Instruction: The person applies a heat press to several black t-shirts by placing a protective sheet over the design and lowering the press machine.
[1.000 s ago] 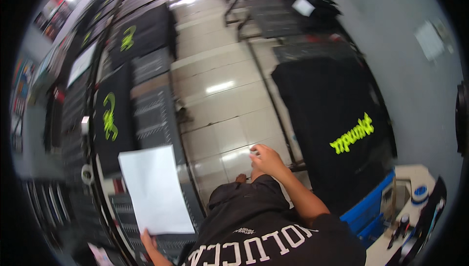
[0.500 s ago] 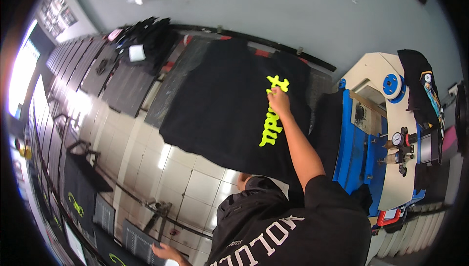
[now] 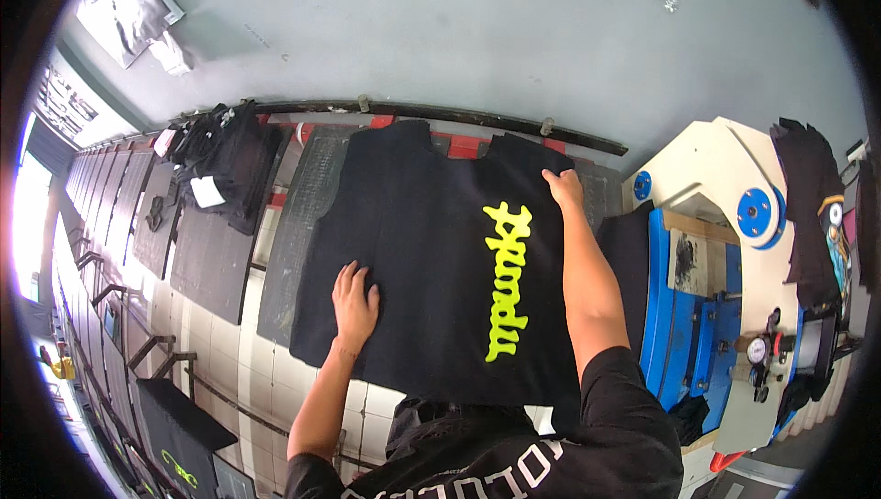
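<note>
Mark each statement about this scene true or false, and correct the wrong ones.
1. The left hand lies on the black cloth. True.
2. The right hand is on the machine. False: the right hand is at the cloth's upper right edge.
3. The lettering is red. False: the lettering is yellow-green.
4. The blue and cream machine stands right of the cloth. True.
5. White paper lies on the dark pile at left. True.
</note>
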Motion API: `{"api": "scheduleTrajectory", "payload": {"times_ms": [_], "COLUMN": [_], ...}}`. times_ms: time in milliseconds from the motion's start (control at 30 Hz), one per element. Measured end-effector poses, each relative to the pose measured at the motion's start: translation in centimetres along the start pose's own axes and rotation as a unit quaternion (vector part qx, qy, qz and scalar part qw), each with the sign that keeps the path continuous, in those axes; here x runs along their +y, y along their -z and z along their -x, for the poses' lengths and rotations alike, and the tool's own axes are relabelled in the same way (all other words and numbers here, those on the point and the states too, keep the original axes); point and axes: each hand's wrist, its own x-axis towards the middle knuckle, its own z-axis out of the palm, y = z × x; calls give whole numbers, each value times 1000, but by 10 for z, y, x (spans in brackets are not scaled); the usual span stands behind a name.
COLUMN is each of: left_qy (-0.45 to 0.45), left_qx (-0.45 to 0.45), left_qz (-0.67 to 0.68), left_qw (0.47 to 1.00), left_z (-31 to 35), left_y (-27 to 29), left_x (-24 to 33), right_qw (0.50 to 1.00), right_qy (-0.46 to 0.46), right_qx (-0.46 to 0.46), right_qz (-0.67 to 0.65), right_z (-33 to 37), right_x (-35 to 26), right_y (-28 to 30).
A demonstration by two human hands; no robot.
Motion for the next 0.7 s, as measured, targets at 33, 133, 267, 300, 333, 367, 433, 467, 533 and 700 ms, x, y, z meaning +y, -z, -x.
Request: {"api": "scheduleTrajectory", "payload": {"times_ms": [33,133,267,300,333,367,433,467,533,700], "left_qy": [-13,-59,-78,-81,-82,-89,-105,-107,-114,-143], "left_qx": [-21,-42,-68,-72,-99,-98,-95,-96,-93,-79], "left_qz": [0,-37,-65,-69,-72,-83,-105,-107,-113,-111], "left_qw": [1000,997,992,992,989,988,984,984,983,980], "left_z": [-24,-93,-155,-168,-179,-187,-201,-207,-215,-248], "left_y": [-12,-45,-86,-92,-97,-102,-114,-118,-123,-143], "left_x": [1,1,0,1,3,5,11,13,17,30], "right_qw": [1000,998,997,996,996,994,967,959,956,996], "right_qy": [-2,-14,42,76,88,101,55,41,25,79], "right_qx": [-10,-12,14,8,-12,-32,-53,-62,-55,51], "right_qz": [17,64,60,44,8,-28,-242,-275,-286,-13], "right_z": [-5,-19,-40,-46,-51,-55,-58,-63,-54,-74], "right_x": [-6,-14,-5,-1,5,12,23,26,8,36], "right_y": [1,2,-10,-11,-9,-6,-9,-8,8,-3]}}
